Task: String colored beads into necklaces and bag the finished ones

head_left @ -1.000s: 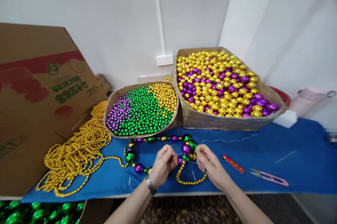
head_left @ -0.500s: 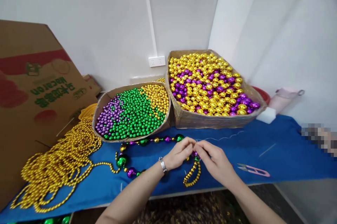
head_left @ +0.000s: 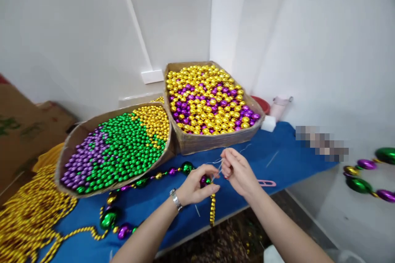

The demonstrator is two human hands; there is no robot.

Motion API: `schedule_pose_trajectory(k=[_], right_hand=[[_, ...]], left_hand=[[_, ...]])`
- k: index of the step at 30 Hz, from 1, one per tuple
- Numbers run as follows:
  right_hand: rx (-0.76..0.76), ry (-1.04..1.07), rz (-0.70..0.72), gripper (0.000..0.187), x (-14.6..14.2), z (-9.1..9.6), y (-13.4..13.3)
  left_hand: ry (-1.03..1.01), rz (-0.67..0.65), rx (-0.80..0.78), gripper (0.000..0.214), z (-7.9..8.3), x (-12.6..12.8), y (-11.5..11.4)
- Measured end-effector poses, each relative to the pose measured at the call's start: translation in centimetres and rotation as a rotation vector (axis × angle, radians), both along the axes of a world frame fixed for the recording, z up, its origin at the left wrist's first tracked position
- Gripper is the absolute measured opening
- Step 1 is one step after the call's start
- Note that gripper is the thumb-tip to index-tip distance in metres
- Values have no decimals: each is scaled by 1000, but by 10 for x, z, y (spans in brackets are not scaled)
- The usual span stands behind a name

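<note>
My left hand (head_left: pixel 197 184), with a watch on its wrist, is closed in a pinch on a bead necklace (head_left: pixel 173 171) of large green, purple and gold beads; a short loop of small gold beads (head_left: pixel 212 209) hangs below the fingers. Just to its right my right hand (head_left: pixel 236 170) pinches a thin white thread (head_left: pixel 219 165) that runs up from the necklace toward the boxes. Both hands hover over the blue cloth (head_left: pixel 160 213) near the table's front edge.
Behind the hands stand a cardboard tray of small purple, green and gold beads (head_left: pixel 117 147) and a box of larger gold and purple beads (head_left: pixel 206 102). Gold bead strings (head_left: pixel 27 217) pile at the left. Pink snips (head_left: pixel 268 182) lie right of my hands. More large beads (head_left: pixel 367 172) hang at far right.
The view has swung to the right and tilted. My hands came together, then my right hand rose a little, drawing the thread up from the necklace.
</note>
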State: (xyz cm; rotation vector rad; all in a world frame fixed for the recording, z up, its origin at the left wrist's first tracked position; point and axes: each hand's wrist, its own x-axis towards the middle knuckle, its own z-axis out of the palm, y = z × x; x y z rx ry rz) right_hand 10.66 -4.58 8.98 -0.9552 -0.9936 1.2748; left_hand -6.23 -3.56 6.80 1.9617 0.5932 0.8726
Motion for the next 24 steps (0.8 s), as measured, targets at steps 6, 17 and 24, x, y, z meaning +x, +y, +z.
schedule_pose_trajectory(k=[6,17,24], right_hand=[[5,-168,-99,39,8,-28,15],[78,-1066,-68,23,163,-99,-35],[92,-1275,-27,36,182,-124,-44]], left_hand=[[70,-99,1,19,5,2,8],[-10,52,-114,21,-2,-6,9],[-79,34,-151,29,-2,-3,2]])
